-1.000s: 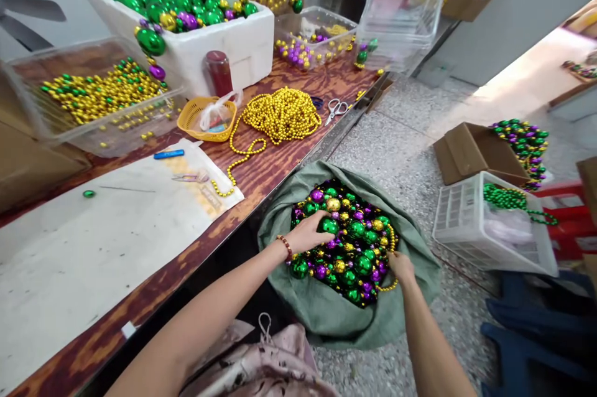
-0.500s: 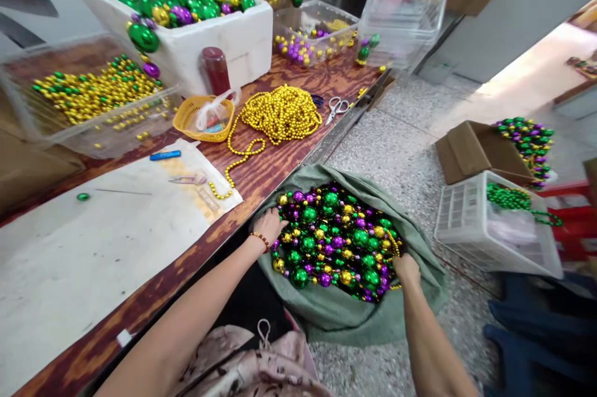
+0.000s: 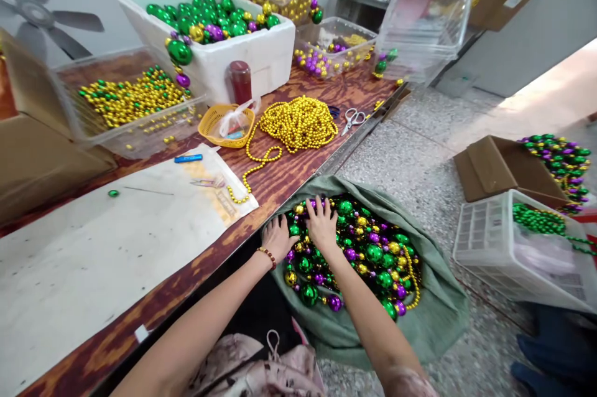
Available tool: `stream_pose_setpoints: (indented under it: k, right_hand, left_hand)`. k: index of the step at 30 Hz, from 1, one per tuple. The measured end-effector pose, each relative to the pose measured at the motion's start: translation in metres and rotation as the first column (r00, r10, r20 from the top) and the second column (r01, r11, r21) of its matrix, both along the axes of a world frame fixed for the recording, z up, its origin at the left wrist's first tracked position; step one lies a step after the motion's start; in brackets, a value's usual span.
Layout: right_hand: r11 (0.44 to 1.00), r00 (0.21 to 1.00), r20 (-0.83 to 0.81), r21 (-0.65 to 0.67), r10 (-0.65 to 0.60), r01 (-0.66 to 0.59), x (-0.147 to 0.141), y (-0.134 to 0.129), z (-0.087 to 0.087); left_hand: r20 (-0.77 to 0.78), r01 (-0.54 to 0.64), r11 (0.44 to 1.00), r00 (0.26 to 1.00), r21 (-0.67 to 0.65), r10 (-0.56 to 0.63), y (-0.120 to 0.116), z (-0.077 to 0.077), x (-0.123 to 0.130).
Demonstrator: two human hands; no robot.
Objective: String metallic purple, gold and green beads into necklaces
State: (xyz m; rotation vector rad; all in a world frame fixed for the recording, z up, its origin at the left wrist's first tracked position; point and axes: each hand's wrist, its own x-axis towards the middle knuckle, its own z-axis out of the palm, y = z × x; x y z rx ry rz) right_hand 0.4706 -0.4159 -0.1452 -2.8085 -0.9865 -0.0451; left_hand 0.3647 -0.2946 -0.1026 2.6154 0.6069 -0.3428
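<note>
A green cloth sack (image 3: 436, 310) stands beside the table, its mouth spread wide. Strings of shiny green, gold and purple beads (image 3: 374, 253) fill it, with a thin gold strand curving along the right side. My left hand (image 3: 278, 239) lies at the sack's left edge, fingers apart, touching the beads there. Close to its right, my right hand (image 3: 321, 227) rests on top of the beads with its fingers spread. Neither hand grips anything.
On the table (image 3: 298, 173) sit a pile of gold bead strings (image 3: 301, 124), scissors (image 3: 353, 121), a yellow basket (image 3: 219, 128) and a white foam box (image 3: 270, 58) of green balls. A white crate (image 3: 485, 232) and a cardboard box (image 3: 508, 167) stand right of the sack.
My right hand has left the sack's right edge and moved left across onto the beads beside my left hand, its fingers now spread. The view has shifted slightly left.
</note>
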Motion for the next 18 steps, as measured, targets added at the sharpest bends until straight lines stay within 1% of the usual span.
stream_pose_setpoints:
  k: [2,4,5,7,9,10,12,14,15,16,17,18]
  right_hand:
    - [0.996,0.997,-0.006,-0.035,-0.082,0.081,0.016,0.006,-0.002]
    - [0.986,0.987,0.008,-0.042,-0.162,0.162,0.027,0.005,-0.004]
    - [0.983,0.984,0.023,-0.045,-0.179,0.18,0.029,0.004,-0.005]
    - [0.985,0.985,0.07,-0.054,-0.159,0.163,0.028,0.0,-0.01]
    - [0.996,0.994,0.11,-0.079,-0.023,0.032,0.024,-0.006,-0.016]
    - [0.995,0.991,0.13,-0.101,0.024,-0.01,0.023,-0.008,-0.018]
    - [0.99,0.992,0.12,-0.142,0.026,-0.009,0.024,-0.013,-0.018]
    - [0.986,0.998,0.063,-0.162,-0.032,0.041,0.026,-0.015,-0.008]
    - [0.986,0.998,0.033,-0.154,-0.057,0.061,0.028,-0.013,0.001]
    - [0.99,0.998,0.013,-0.124,-0.069,0.07,0.029,-0.009,0.013]
    - [0.996,0.998,0.005,-0.065,-0.064,0.065,0.028,-0.002,0.027]
    - [0.999,0.999,0.007,0.025,-0.042,0.042,0.026,0.009,0.042]
  left_hand:
    - [0.043,-0.041,0.998,0.998,0.043,0.039,0.003,0.001,-0.003]
    - [0.062,-0.074,0.997,0.995,0.032,0.072,0.005,0.002,-0.005]
    - [0.059,-0.079,0.997,0.995,0.012,0.078,0.006,0.002,-0.007]
    - [0.051,-0.061,0.997,0.997,-0.041,0.063,0.009,0.002,-0.01]
    - [0.059,-0.027,0.995,0.998,-0.093,0.033,0.013,0.003,-0.016]
    - [0.073,0.0,0.993,0.997,-0.118,0.008,0.015,0.004,-0.02]
    - [0.12,0.088,0.982,0.99,-0.166,-0.068,0.018,0.009,-0.033]
    - [0.179,0.182,0.96,0.973,-0.213,-0.145,0.021,0.016,-0.051]
    - [0.202,0.216,0.946,0.965,-0.242,-0.169,0.022,0.019,-0.061]
    - [0.219,0.241,0.93,0.959,-0.278,-0.183,0.023,0.022,-0.071]
    - [0.235,0.26,0.911,0.953,-0.32,-0.19,0.025,0.026,-0.082]
    - [0.25,0.277,0.888,0.949,-0.367,-0.193,0.027,0.03,-0.093]
